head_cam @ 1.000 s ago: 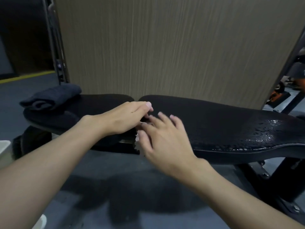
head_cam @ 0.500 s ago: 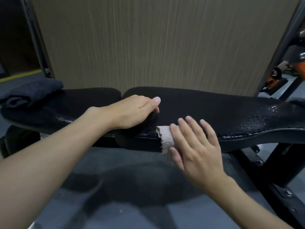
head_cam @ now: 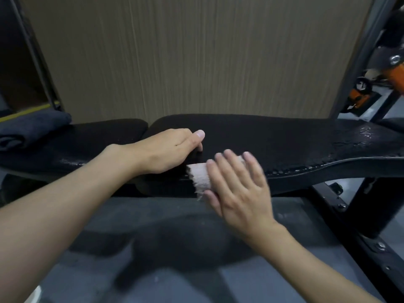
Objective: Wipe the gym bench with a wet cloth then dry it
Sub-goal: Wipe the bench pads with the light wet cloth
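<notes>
The right hand [head_cam: 238,189] lies flat with its fingers straight and spread, pressing a pale cloth [head_cam: 200,179] onto the near edge of the black bench [head_cam: 284,138]. The cloth sits on the long pad, partly under the fingers. Its frayed left end hangs over the front edge, with the thumb alongside it. The fingertips are slightly blurred.

The left hand [head_cam: 166,149] rests on the same pad just left of the cloth, close to the gap between the two pads. Its thumb points straight along the top and its fingers are curled down out of sight, so I cannot tell whether it grips anything.

A folded dark towel [head_cam: 32,127] lies on the short pad at the far left, well apart from both hands. Water drops [head_cam: 363,136] glisten on the right end of the long pad and along its near seam. A wood-grain panel [head_cam: 196,62] stands behind the bench, a grey floor [head_cam: 175,259] lies below, and orange gym gear [head_cam: 393,77] shows at the right edge.
</notes>
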`<state>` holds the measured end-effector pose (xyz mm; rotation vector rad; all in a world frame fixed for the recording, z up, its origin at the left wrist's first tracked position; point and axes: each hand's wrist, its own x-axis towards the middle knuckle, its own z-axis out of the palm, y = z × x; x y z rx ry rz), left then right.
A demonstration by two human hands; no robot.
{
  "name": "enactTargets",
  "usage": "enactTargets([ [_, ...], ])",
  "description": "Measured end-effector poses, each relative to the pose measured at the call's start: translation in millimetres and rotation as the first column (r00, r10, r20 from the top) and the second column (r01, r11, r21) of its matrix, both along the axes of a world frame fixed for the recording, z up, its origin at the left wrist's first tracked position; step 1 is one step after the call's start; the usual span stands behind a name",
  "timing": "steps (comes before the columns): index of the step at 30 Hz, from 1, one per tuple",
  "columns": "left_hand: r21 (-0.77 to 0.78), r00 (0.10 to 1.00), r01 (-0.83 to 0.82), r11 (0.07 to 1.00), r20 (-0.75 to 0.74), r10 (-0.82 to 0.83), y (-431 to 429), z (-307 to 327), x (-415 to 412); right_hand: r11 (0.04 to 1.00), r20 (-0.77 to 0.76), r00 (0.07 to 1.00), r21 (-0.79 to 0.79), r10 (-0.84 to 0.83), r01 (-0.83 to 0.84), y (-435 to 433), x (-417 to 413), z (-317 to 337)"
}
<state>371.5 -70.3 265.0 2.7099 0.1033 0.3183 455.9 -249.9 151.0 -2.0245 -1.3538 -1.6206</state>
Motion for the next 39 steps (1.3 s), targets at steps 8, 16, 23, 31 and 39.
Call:
enactTargets([
  [8,0.108,0.997,0.053,0.993,-0.059,-0.047,-25.7,-0.5,19.3,0.93,-0.278,0.96,0.35,-0.008,0.109,-71.3,63.3,-2.6],
  [16,0.068,0.997,0.078,0.995,-0.015,-0.077,-51.7,0.4,48.1,0.972,-0.032,0.994,0.216,0.101,-0.092,-31.8,41.4,-9.2],
  [23,0.116,0.986,0.158,0.981,-0.07,-0.15,-87.1,0.0,77.7,0.957,-0.129,0.99,0.291,0.061,-0.021,-102.5,112.6,-7.6],
  [31,0.239,0.964,0.222,0.945,-0.202,-0.175,-116.5,-2.1,117.1,0.836,-0.396,0.917,0.519,0.051,0.177,-119.8,135.9,3.6],
  [39,0.252,0.959,0.253,0.934,-0.192,-0.208,-132.8,1.8,155.8,0.934,-0.211,0.975,0.358,0.066,0.014,-131.6,150.5,-3.7],
])
